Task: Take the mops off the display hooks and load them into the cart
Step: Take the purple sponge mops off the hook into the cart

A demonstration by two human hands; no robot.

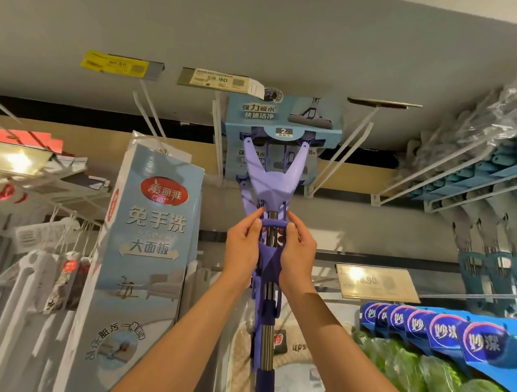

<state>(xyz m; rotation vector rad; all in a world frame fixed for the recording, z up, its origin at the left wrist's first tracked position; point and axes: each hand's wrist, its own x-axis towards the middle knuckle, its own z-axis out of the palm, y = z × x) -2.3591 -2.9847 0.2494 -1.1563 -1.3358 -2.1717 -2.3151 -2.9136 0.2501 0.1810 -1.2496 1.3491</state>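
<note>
A purple sponge mop [272, 178] hangs from a white display hook [218, 129] high on the shelf wall, its head wrapped in a light blue card sleeve [284, 114]. A second identical mop hangs right behind it. The chrome shaft [266, 344] runs straight down between my forearms. My left hand [243, 248] grips the left side of the purple squeeze handle just below the fork. My right hand [298, 251] grips its right side, thumb on the crossbar. No cart is in view.
A tall blue boxed flat mop [148, 250] hangs close on the left. Bare white hooks [354, 143] jut out to the right. Teal mops [489, 176] hang at far right, blue cloth packs [441, 328] and green items lie lower right. Price tags [218, 80] top the hooks.
</note>
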